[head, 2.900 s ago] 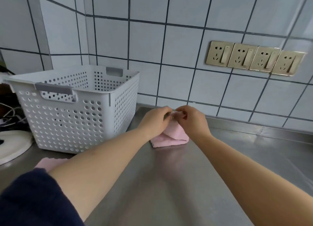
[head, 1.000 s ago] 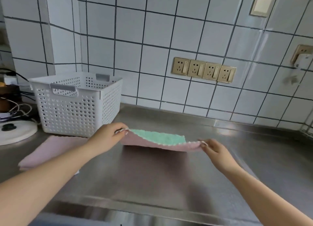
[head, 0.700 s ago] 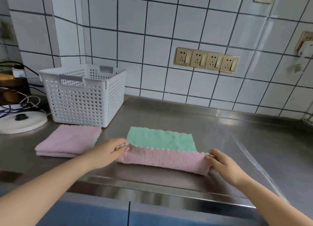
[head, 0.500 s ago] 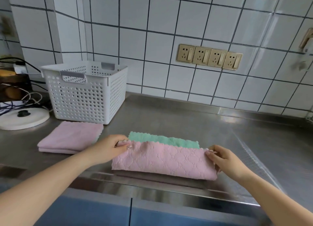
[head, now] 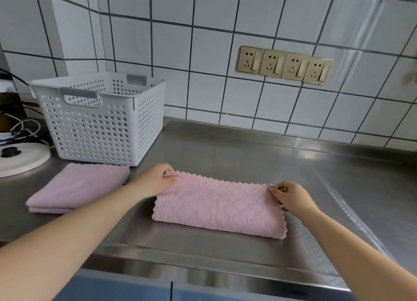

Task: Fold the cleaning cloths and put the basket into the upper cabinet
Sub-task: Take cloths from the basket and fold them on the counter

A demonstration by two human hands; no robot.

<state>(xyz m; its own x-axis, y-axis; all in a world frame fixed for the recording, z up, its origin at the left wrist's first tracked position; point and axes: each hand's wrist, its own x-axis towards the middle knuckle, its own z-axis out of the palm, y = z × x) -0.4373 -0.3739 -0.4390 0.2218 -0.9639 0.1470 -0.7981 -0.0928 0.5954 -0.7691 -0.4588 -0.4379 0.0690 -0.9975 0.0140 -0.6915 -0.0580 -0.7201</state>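
A pink quilted cleaning cloth (head: 217, 204) lies folded in half on the steel counter, its scalloped edges at the far side. My left hand (head: 155, 180) pinches its far left corner. My right hand (head: 291, 197) pinches its far right corner. A second pink cloth (head: 76, 186), folded into a flat square, lies to the left, just in front of the white perforated basket (head: 101, 120). The basket stands upright at the back left of the counter, and I see nothing inside it.
The steel counter (head: 259, 156) runs along a white tiled wall with a row of gold sockets (head: 284, 65). A white round appliance base (head: 18, 158) and tangled cables (head: 24, 127) sit left of the basket. Blue cabinet fronts (head: 126, 289) lie below the counter edge.
Both hands carried the cloth's near edge up and over to the far edge. The green side is now covered and only pink shows. The view has moved closer.
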